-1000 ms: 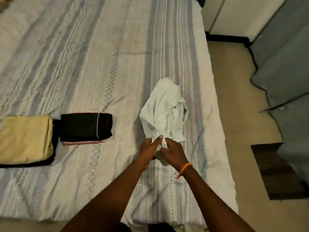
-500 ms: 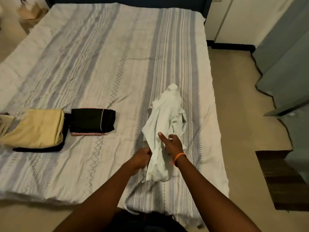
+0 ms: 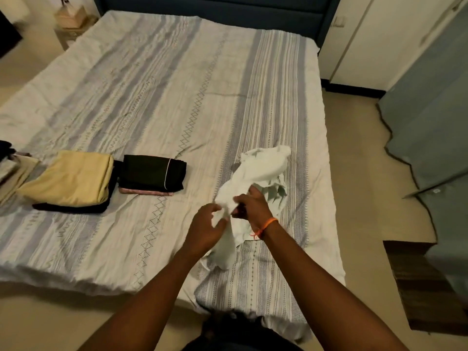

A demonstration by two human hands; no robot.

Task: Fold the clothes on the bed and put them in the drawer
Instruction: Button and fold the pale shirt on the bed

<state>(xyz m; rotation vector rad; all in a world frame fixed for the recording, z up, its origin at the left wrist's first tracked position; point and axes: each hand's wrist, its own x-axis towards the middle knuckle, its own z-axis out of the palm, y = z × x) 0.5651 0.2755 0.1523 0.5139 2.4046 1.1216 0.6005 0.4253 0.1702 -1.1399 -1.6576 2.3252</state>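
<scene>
A crumpled white garment (image 3: 263, 168) lies on the right side of the striped bed (image 3: 164, 97). My right hand (image 3: 253, 205), with an orange band at the wrist, grips a fold of the garment near its middle. My left hand (image 3: 206, 226) hovers just left of it with fingers spread and relaxed, touching the cloth's edge. Part of the garment is hidden under both hands. To the left lie a folded black garment (image 3: 152, 172) on a pink one and a folded yellow garment (image 3: 71, 177) on a dark one.
More folded clothes (image 3: 10, 163) sit at the bed's far left edge. A dark wooden drawer unit (image 3: 425, 282) stands on the floor at right, below grey wardrobe doors (image 3: 430, 110). A small bedside table (image 3: 71, 24) is at top left.
My left hand has let go of the garment and opened. My right hand has taken a new hold higher up, and the garment has been pulled longer toward me.
</scene>
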